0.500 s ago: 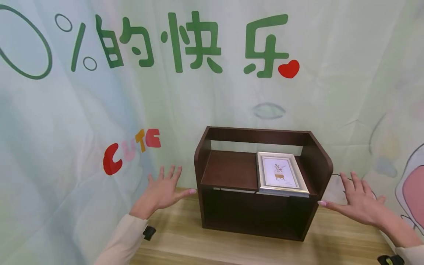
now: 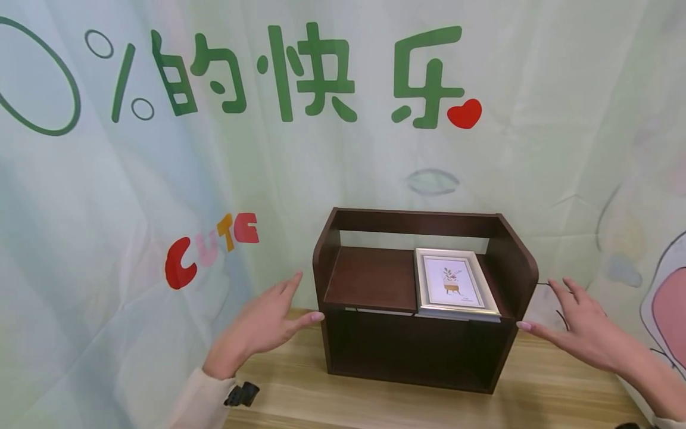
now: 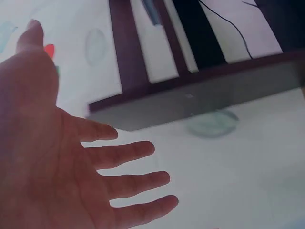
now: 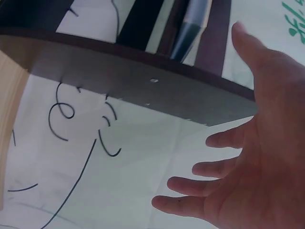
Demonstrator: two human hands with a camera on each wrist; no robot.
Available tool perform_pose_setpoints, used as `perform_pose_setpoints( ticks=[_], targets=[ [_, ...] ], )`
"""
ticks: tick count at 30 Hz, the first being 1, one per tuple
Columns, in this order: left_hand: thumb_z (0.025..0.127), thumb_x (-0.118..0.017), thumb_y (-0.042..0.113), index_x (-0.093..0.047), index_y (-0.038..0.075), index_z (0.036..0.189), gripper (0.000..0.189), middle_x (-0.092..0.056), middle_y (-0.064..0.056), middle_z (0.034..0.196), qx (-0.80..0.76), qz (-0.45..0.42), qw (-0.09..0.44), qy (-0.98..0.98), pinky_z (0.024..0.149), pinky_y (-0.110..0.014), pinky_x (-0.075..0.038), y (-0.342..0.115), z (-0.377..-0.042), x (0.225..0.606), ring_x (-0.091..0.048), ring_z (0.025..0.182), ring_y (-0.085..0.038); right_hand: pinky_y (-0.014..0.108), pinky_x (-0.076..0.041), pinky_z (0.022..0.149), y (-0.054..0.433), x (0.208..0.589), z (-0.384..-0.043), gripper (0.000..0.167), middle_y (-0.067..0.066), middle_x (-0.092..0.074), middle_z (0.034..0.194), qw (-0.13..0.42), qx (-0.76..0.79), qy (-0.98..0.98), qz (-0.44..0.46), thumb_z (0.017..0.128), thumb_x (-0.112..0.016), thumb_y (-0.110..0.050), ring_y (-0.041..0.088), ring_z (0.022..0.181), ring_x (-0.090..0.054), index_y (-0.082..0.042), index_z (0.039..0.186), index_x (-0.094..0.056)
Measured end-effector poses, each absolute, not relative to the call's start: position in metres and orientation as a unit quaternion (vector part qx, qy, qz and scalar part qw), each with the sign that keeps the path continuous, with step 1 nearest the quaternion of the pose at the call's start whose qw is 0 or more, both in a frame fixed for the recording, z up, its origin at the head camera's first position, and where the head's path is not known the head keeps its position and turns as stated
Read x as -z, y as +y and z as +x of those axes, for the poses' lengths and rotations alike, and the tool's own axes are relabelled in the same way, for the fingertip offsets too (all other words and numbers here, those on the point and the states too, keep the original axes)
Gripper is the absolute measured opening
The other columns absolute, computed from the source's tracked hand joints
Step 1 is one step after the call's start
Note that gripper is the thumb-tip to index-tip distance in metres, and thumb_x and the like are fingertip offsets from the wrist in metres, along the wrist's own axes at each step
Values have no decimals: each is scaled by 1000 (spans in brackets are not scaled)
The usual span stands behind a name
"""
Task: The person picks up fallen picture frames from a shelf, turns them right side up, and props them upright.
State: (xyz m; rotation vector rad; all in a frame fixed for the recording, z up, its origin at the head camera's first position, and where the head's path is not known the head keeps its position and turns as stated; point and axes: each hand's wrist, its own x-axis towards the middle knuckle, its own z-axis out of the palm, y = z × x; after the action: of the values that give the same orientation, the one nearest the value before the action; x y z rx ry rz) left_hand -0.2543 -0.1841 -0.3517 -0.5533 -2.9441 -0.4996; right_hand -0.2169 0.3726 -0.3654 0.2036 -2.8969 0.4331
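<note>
The person's left hand (image 2: 262,326) has its fingers extended and holds nothing, just beside the left panel of a dark shelf (image 2: 370,277); the right hand (image 2: 589,335), equally empty with fingers apart, is at the opposite panel. Whether either thumb tip touches cannot be told. The step in hand looks like a two-sided reach around the shelf; a firm hold would call for both palms to press inward evenly, without tilting it. The shelf stands upright between the hands on a wooden table (image 2: 300,396), a picture frame (image 2: 452,283) lying face up on its upper board, nearer the right hand; behind hangs a printed cloth (image 2: 370,161)
</note>
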Motion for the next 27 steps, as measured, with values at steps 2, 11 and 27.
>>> perform_pose_setpoints(
  ticks=[2,11,27],
  targets=[
    [91,-49,86,-23,6,168,114,-38,-15,170,173,-185,54,-966,123,-59,-39,-180,-251,349,-40,155,-39,83,-39,97,371,363,-214,111,52,-25,152,108,-153,-980,69,92,-76,-57,72,126,-38,18,156,-25],
    [96,-55,74,-40,9,160,93,-55,-10,155,210,-206,91,-951,109,-51,-54,-161,-236,337,-61,134,-28,65,-55,80,353,349,-196,105,42,-44,131,113,-156,-980,57,93,-73,-60,50,101,-63,15,155,-32],
    [103,-68,38,-69,11,123,34,-64,-6,124,220,-319,103,-916,97,-41,-59,-110,-250,327,-69,111,-24,26,-53,62,313,353,-193,56,7,-70,97,188,-173,-959,123,94,-79,-39,11,78,-63,4,127,-66]
  ],
)
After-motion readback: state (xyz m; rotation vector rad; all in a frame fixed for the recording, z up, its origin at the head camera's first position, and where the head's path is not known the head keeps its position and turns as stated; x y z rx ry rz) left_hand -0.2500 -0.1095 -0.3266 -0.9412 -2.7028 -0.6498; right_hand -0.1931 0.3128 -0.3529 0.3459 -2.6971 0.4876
